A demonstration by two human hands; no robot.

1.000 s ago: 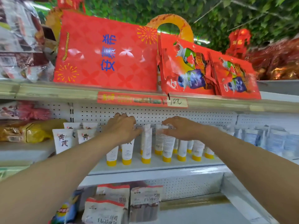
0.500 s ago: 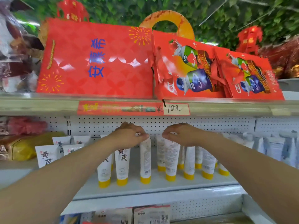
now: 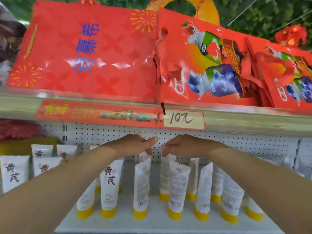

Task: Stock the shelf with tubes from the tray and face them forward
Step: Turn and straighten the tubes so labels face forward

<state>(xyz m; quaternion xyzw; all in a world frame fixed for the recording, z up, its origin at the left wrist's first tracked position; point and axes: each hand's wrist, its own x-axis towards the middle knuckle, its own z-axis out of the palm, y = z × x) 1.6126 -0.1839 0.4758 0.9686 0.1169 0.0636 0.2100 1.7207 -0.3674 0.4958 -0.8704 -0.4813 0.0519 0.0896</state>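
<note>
White tubes with yellow caps stand cap-down in rows on the white shelf (image 3: 155, 223). No tray is in view. My left hand (image 3: 133, 146) pinches the top edge of one tube (image 3: 141, 184) that shows its printed back with a barcode. Just left of it, another tube (image 3: 110, 181) shows its black characters to the front. My right hand (image 3: 184, 146) grips the top of a neighbouring tube (image 3: 179, 186), which also shows its back. Both hands sit close together, almost touching, right under the upper shelf.
The upper shelf edge (image 3: 253, 122) with a red price strip (image 3: 118, 114) hangs low over my hands. Red gift bags (image 3: 87, 51) stand on it. A pegboard back wall (image 3: 104, 132) is behind, with more tubes (image 3: 14, 173) at left and pale packs (image 3: 303, 162) at right.
The view has moved closer and tilted up. Both hands stay on the tube tops and have drawn closer together. My left thumb now sticks out.
</note>
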